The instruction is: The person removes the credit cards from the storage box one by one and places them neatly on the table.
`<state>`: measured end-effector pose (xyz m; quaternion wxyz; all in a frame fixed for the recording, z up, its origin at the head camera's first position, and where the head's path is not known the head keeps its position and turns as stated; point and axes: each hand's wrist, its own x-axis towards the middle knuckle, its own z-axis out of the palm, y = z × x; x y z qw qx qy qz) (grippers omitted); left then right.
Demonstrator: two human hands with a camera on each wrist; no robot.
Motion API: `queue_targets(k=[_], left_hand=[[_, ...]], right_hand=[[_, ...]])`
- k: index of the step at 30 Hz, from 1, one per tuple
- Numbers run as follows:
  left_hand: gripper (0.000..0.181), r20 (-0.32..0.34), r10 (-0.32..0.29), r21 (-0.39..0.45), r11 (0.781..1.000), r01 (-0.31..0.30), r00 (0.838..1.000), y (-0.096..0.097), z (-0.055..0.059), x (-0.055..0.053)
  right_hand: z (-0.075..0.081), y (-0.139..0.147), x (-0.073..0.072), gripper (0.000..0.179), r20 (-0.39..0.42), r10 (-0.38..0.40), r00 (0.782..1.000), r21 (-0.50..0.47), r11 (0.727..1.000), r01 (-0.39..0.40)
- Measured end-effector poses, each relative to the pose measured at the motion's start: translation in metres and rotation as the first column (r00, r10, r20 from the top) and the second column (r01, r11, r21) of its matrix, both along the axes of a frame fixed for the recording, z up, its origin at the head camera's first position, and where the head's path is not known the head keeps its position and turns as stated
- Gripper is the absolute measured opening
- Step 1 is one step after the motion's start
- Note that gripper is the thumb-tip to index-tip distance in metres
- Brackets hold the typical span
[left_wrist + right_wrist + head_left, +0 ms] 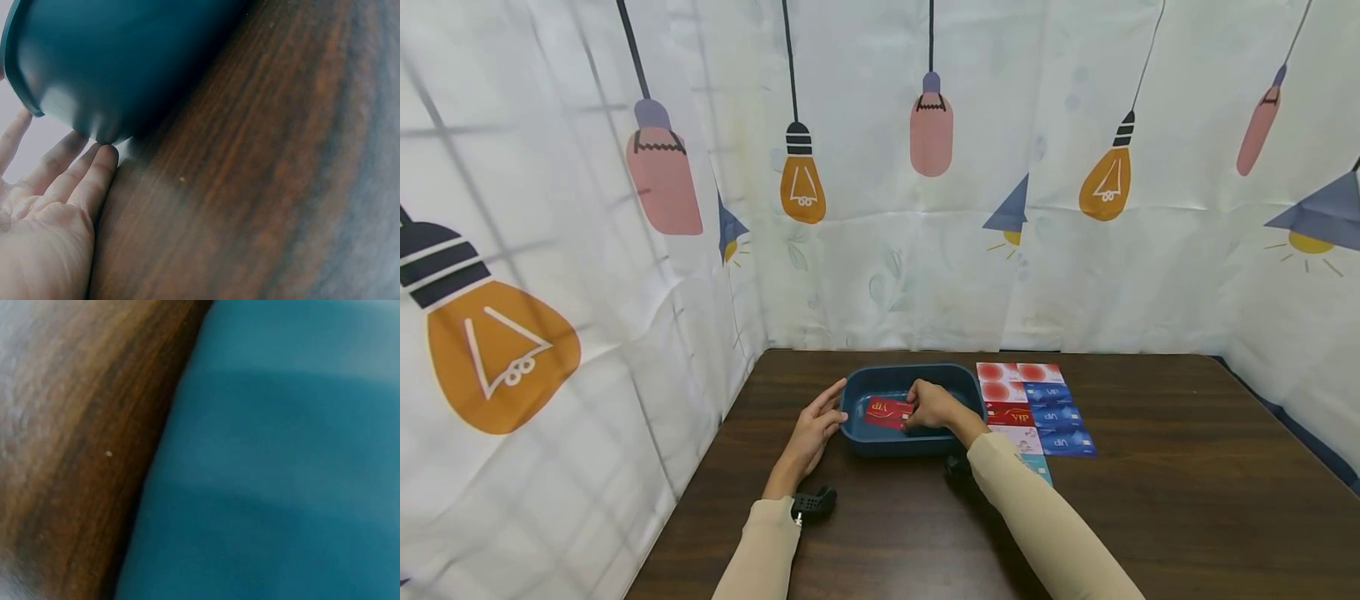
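Note:
A dark teal rectangular bin (pixel 895 448) stands on the wooden table, and a red card (pixel 883 411) marked VIP lies inside it. My right hand (pixel 934 406) reaches into the bin from the right, with thumb and fingers pinching the card's right end. On the left side, my left hand (pixel 814 429) touches the bin's outer wall and rim with straight, spread fingers. In the left wrist view, the fingertips of the left hand (pixel 56 181) rest against the bin's wall (pixel 119 62). The right wrist view holds only the bin's outer wall (pixel 269 456) and the table; the hand is hidden there.
Right of the bin, cards lie in two columns: white ones with red circles (pixel 1000 392), a red one (pixel 1009 414), several blue ones (pixel 1060 417), a pale pink one (pixel 1021 439) and a light blue one (pixel 1037 465). A printed curtain (pixel 880 292) hangs behind the table (pixel 1187 483).

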<state>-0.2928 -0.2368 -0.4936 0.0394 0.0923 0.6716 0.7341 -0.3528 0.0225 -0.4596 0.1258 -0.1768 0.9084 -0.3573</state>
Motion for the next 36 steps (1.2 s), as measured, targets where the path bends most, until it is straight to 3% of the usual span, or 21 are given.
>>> queue_targets(k=[5, 14, 24, 36], left_hand=[[0.061, 0.001, 0.014, -0.02, 1.0, -0.014, 1.0, -0.0008, -0.0003, 0.0016], [0.06, 0.0, 0.013, 0.0, 1.0, -0.013, 1.0, 0.0001, -0.0013, 0.0006], [0.06, 0.01, 0.017, -0.02, 1.0, -0.017, 1.0, -0.0002, -0.0015, 0.0004], [0.06, 0.01, 0.011, -0.021, 1.0, -0.011, 1.0, -0.0006, -0.002, -0.0016]], right_hand=[[-0.0023, -0.0011, 0.0009, 0.043, -0.004, 0.042, 0.999, -0.049, 0.998, -0.042], [-0.0028, -0.0011, 0.0019, 0.043, -0.025, 0.073, 0.997, -0.047, 0.996, -0.074], [-0.0051, -0.0015, 0.0003, 0.046, -0.047, 0.063, 0.997, -0.055, 0.996, -0.066], [0.0014, -0.002, 0.0007, 0.046, -0.073, 0.047, 0.996, -0.134, 0.989, -0.057]])
